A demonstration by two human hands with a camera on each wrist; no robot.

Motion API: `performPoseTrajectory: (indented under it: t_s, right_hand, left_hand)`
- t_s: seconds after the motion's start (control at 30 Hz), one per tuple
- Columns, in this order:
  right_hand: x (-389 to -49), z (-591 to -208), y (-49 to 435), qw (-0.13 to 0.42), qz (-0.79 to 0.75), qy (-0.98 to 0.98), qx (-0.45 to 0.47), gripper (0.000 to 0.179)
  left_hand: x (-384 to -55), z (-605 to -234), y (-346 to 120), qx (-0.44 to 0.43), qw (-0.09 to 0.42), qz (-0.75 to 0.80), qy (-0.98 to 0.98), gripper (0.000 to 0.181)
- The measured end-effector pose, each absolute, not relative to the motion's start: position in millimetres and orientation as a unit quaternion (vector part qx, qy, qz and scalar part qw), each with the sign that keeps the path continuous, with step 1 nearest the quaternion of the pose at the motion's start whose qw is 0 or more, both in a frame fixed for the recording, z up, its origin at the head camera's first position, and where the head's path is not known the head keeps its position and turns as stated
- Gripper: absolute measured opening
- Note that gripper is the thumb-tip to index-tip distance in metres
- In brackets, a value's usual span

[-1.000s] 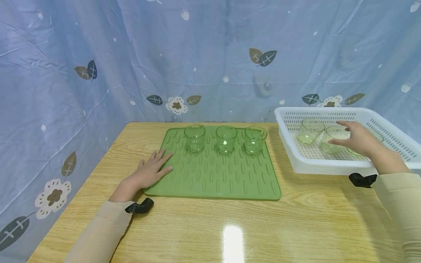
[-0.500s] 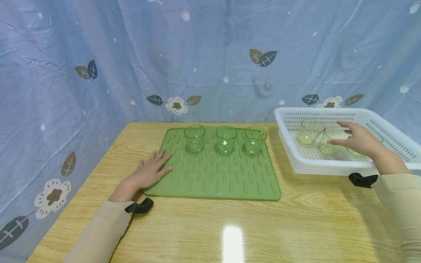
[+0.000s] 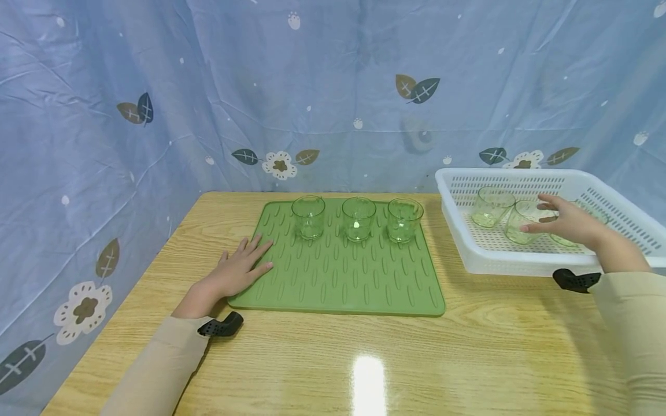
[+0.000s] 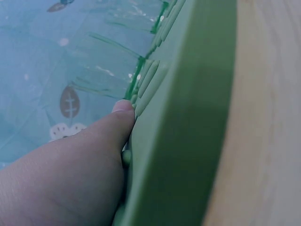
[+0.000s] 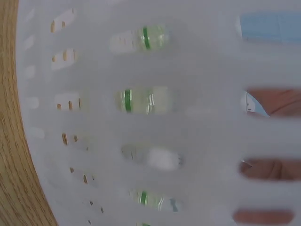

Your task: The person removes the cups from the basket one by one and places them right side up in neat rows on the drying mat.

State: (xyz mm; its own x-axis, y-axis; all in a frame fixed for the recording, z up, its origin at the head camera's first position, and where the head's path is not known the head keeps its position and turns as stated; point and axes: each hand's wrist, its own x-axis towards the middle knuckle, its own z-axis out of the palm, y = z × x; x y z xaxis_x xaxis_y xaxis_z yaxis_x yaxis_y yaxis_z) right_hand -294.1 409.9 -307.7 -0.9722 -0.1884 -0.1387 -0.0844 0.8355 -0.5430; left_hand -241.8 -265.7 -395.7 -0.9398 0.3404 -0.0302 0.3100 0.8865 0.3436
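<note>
My left hand [image 3: 236, 271] lies spread on the left edge of the green drying mat [image 3: 354, 283]; its thumb [image 4: 110, 127] rests against the mat in the left wrist view. Three clear green glasses stand in a row along the mat's far side: a left one [image 3: 309, 218], a middle one [image 3: 358, 219] and a right one [image 3: 404, 221]. At the white basket [image 3: 484, 261], my right hand [image 3: 577, 222] is over the middle glass [image 3: 515, 224], thumb and fingers apart around its near side. Whether they touch it is unclear. Through the basket slots, the right wrist view shows parts of fingers [image 5: 277, 169].
Inside the basket are another glass [image 3: 486, 211] at the left and one partly hidden behind the right hand [image 3: 598, 214]. The wooden table [image 3: 281, 364] extends in front. A blue patterned curtain [image 3: 333, 86] hangs behind and along the left side.
My right hand has drawn back slightly to the right from the middle basket glass, which has shifted a little left. The left hand and the glasses on the mat stay put.
</note>
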Motion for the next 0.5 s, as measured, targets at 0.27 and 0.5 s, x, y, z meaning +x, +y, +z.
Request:
performPoseTrajectory:
  t_s: [0.27,0.5]
  right_hand:
    - [-295.0,-311.2,412.0,0.114,-0.270,0.953,-0.074,0.106]
    - [-297.6,-313.4,414.8,0.124,-0.270,0.952,-0.075,0.100]
  left_hand:
    - [-240.6,-393.9,-264.8,0.167,0.046,0.168,0.970,0.071]
    - [-239.9,-393.9,-264.7,0.166,0.047,0.171,0.970,0.071]
